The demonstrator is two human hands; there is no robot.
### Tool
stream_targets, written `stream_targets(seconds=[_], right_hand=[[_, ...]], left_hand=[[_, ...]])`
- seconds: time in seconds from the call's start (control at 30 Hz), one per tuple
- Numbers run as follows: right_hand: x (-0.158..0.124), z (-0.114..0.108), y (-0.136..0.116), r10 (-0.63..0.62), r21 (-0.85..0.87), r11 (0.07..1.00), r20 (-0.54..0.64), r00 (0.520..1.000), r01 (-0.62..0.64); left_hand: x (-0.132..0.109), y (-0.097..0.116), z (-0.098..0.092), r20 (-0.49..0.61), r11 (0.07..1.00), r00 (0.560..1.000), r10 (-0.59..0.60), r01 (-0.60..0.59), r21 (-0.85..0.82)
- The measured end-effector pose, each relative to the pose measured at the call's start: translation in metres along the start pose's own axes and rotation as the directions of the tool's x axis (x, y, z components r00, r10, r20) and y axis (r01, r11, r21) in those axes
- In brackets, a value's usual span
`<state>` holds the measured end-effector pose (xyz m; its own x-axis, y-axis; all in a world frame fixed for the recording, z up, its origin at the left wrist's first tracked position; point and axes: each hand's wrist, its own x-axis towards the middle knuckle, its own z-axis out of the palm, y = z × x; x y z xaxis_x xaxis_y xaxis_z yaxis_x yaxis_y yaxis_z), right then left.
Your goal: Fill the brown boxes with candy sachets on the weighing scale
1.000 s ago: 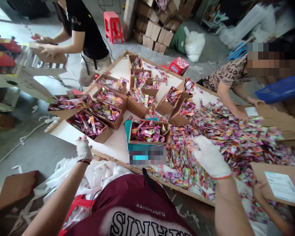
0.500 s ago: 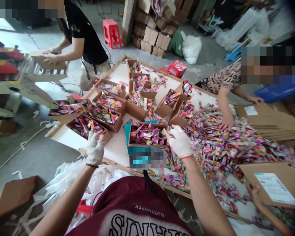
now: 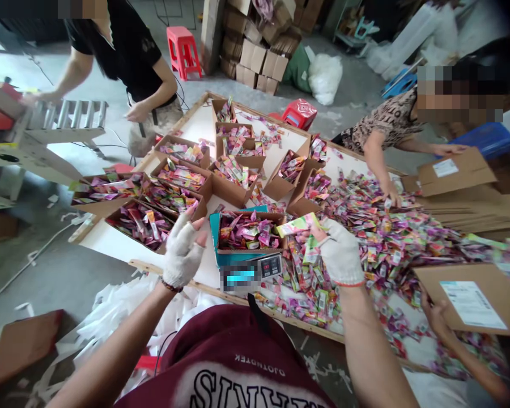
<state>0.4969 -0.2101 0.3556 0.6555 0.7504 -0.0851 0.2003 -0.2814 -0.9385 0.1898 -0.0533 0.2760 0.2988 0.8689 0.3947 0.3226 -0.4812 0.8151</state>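
Observation:
My right hand, in a white fingerless glove, pinches small snack packets in green, yellow and pink wrappers. They are beside the right end of an open carton filled with pink and purple packets. This carton stands on a teal digital scale, whose lit display is blurred out. To the carton's left hovers my left hand, gloved the same way, its fingers apart and nothing in it. Just behind that hand is another filled carton.
Several more filled cartons crowd the table's left half. A wide heap of loose packets covers the right. Flattened cartons lie near a co-worker at right; another person's hand holds a carton. A co-worker stands by a roller conveyor.
My right hand has left the carton's edge, moved right and now holds packets. My left hand has shifted right, towards the scale. The co-worker at left has moved a carton away along the conveyor.

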Motion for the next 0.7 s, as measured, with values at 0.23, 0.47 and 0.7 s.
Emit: stream_targets(seconds=[0.23,0.47,0.7], right_hand=[[0.014,0.056,-0.001,0.222,-0.196,0.965,0.250,0.942,-0.175],[-0.008,-0.034,0.040,0.053,-0.832,0.550,0.123,0.991,0.074],[-0.010,0.029,0.041,-0.339,-0.640,0.321,0.611,0.716,0.698]], left_hand=[[0.027,0.065,0.059,0.406,0.891,0.816,0.410,-0.454,0.012],[0.030,0.063,0.114,0.840,0.900,0.526,0.129,-0.418,0.123],[0.017,0.047,0.057,0.493,0.872,0.724,0.482,-0.452,-0.187]])
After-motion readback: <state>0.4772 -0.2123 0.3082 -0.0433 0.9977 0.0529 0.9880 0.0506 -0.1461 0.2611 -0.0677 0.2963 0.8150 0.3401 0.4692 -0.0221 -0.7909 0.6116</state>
